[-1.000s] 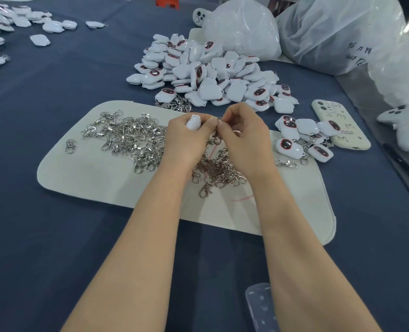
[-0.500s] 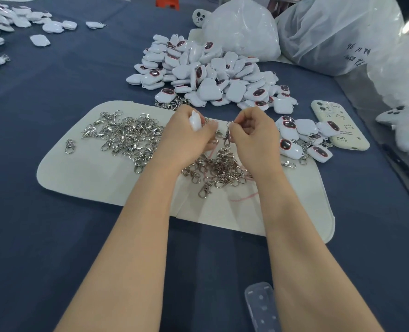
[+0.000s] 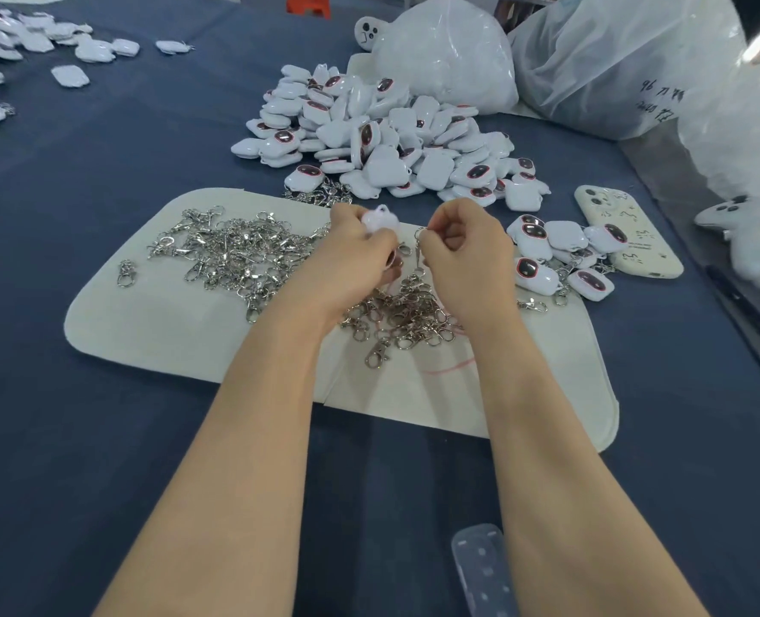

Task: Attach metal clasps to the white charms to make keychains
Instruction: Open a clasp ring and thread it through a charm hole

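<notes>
Head view: left hand (image 3: pixel 351 260) grips charm (image 3: pixel 380 220); bag (image 3: pixel 600 51) handwriting (image 3: pixel 661 98) shows "96".

**Small-scale hand-assembly workshop.** A work table covered in dark blue cloth (image 3: pixel 102 149) carried goods in bulk. These were a loose heap of small white plastic charms with dark oval faces (image 3: pixel 382 140), a tangle of silver metal swivel clasps (image 3: pixel 236 251) on a cream felt mat (image 3: pixel 155 322), and a second batch of white charms (image 3: pixel 22 42) at the far left edge. Translucent plastic sacks (image 3: pixel 614 60) stood behind the heap. Beside the mat lay a small group of charms with clasps fitted (image 3: pixel 560 260). Work was manual: the left hand (image 3: pixel 351 256) held a single white charm (image 3: pixel 380 220), and the right hand (image 3: pixel 467 251) pinched a single clasp (image 3: pixel 420 247).
</notes>
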Tool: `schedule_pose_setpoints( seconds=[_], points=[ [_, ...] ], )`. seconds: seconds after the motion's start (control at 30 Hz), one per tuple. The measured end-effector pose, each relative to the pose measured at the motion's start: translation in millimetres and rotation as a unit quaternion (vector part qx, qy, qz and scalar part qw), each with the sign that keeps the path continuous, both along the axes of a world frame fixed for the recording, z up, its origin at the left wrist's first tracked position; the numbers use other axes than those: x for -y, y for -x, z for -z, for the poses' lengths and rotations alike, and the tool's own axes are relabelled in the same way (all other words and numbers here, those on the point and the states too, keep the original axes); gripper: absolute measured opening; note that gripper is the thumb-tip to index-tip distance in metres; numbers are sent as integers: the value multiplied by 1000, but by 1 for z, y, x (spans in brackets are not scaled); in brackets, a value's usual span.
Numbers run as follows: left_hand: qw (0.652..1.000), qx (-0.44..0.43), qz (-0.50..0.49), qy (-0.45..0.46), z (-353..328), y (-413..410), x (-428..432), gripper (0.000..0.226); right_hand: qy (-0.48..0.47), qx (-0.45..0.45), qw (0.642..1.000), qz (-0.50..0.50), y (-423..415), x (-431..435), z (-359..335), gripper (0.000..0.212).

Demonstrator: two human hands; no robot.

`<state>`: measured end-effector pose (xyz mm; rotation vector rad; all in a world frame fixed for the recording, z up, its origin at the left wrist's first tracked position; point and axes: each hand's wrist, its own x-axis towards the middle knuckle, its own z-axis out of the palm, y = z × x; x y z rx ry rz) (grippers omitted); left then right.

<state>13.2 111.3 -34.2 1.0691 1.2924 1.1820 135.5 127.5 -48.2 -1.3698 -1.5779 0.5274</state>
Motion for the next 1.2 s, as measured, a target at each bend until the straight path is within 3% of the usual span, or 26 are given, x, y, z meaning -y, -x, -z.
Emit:
schedule_pose_setpoints(
  seconds=[0.37, 0.67, 1.2],
  points=[
    [982, -170, 7, -79, 10, 3, 4, 7, -17, 11, 999, -26, 4, 4, 0, 15],
    [982, -164, 4, -89, 8, 4, 3, 14, -29, 22, 999, -10, 5, 3, 1, 16],
    [982, -174, -10, -76, 8, 4, 4, 15, -25, 73, 994, -81, 9, 10, -3, 24]
  ],
)
